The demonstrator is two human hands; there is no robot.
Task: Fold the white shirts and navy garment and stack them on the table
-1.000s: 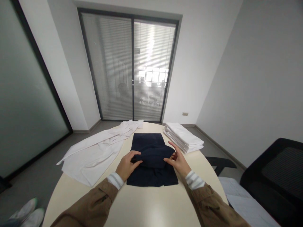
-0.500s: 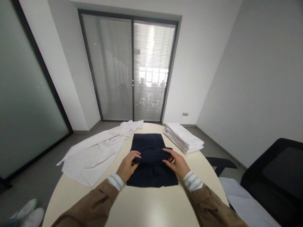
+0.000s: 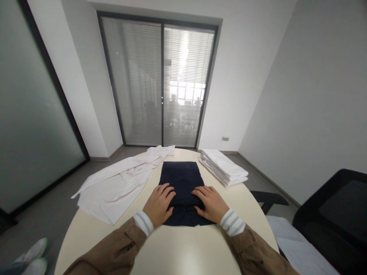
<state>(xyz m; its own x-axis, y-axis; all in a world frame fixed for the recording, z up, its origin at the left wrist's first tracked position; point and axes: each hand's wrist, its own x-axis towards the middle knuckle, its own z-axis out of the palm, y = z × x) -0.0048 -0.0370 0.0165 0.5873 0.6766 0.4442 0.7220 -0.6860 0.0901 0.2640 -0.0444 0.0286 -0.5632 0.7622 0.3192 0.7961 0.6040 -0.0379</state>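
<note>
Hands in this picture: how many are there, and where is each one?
2. The left hand lies on the left side of the dark cloth, and the right hand lies on its right side.

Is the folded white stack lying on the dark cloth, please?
No, the white stack lies on the table beside the dark cloth.

Loose brown outer sleeves reveal grey-and-white striped cuffs beneath.
</note>
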